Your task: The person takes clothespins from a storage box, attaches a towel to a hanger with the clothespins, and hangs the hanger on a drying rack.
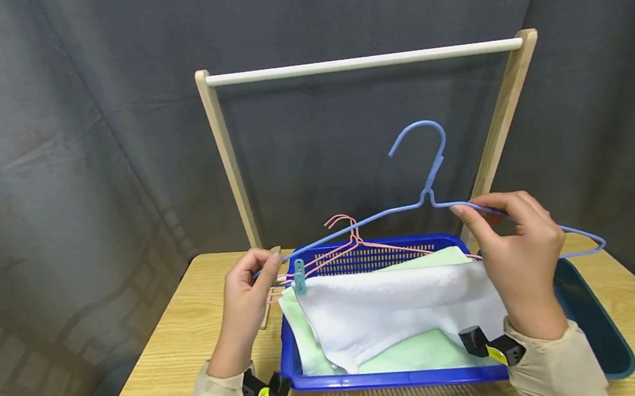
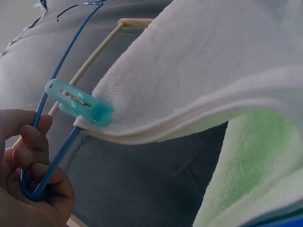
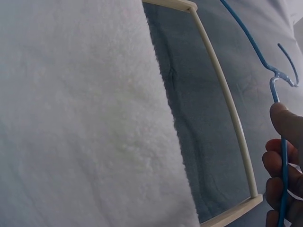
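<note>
A blue hanger is held up in front of me, hook upward and tilted. My left hand grips its left corner, fingers curled round the wire in the left wrist view. Thumb and fingers of my right hand pinch the right shoulder beside the neck. Over the lower bar hangs a white towel; a teal clothespin clamps it to the bar near the left corner. The towel's right end is hidden behind my right hand in the head view. Light green cloth lies below and behind it.
A blue plastic basket sits under the towel on the wooden table. Pink hangers show at its back. A dark teal basin stands at the right. Behind rises a wooden rack with a white bar.
</note>
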### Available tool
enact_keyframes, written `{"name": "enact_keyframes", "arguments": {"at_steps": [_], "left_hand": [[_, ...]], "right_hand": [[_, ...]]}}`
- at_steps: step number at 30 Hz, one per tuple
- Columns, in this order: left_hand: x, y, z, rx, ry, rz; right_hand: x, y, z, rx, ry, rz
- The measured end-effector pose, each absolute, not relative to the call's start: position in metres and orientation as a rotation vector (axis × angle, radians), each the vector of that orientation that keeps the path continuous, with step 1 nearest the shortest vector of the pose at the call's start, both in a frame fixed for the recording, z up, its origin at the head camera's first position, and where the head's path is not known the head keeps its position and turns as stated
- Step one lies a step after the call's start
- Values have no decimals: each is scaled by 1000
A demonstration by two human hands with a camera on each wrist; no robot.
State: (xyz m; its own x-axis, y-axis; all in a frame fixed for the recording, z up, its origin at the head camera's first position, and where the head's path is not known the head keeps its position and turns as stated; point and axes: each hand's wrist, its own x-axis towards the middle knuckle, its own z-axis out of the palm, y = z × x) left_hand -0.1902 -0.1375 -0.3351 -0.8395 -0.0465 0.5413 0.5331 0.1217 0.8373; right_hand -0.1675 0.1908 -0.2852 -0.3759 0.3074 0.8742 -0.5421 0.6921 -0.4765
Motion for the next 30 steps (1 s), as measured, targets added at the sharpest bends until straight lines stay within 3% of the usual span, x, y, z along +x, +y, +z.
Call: {"name": "enact_keyframes", "arguments": {"at_steps": [30], "left_hand": [[-202, -148, -339, -460, -1995, -1890]], "right_hand": [[-172, 198, -270, 130, -1714, 860]]}}
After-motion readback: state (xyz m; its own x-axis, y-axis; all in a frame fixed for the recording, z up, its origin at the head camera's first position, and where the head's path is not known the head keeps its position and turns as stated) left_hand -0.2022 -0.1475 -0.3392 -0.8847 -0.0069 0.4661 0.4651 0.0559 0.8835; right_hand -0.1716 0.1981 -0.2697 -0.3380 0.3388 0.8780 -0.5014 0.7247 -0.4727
